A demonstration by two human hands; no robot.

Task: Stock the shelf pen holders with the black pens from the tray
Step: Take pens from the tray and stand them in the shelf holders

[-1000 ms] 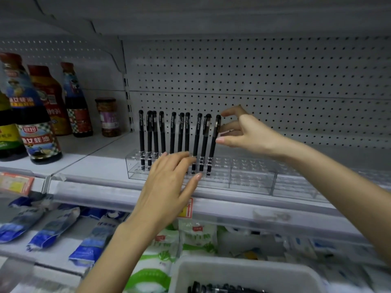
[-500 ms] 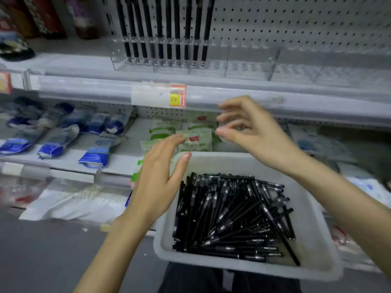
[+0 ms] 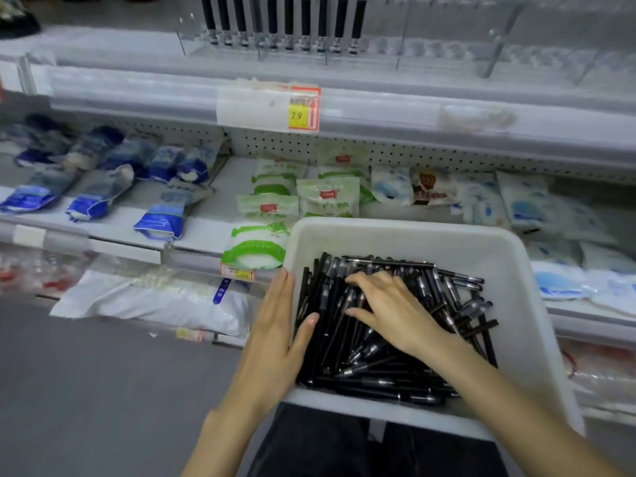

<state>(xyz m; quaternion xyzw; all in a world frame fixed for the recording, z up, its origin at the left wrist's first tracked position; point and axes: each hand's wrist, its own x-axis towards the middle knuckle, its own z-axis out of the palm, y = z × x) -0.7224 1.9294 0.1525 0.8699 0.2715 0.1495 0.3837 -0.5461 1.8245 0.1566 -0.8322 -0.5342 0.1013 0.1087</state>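
A white tray point(image 3: 537, 304) sits low at centre right, holding a heap of several black pens point(image 3: 344, 352). My right hand point(image 3: 392, 311) lies on top of the heap with its fingers spread flat over the pens. My left hand point(image 3: 275, 335) rests with straight fingers against the tray's left wall, thumb over the rim. On the top shelf a clear pen holder point(image 3: 430, 49) carries several black pens point(image 3: 289, 18) standing upright in its left part; only their lower halves show.
A shelf rail with a yellow and red price tag point(image 3: 303, 110) runs below the holder. The middle shelf holds blue bags point(image 3: 96, 194), green and white bags point(image 3: 268, 215) and pale packets point(image 3: 523, 201). Grey floor point(image 3: 103, 390) lies at the lower left.
My view dropped from the top shelf to the tray. Both hands came down: the right one now lies on the pens, the left one against the tray's side.
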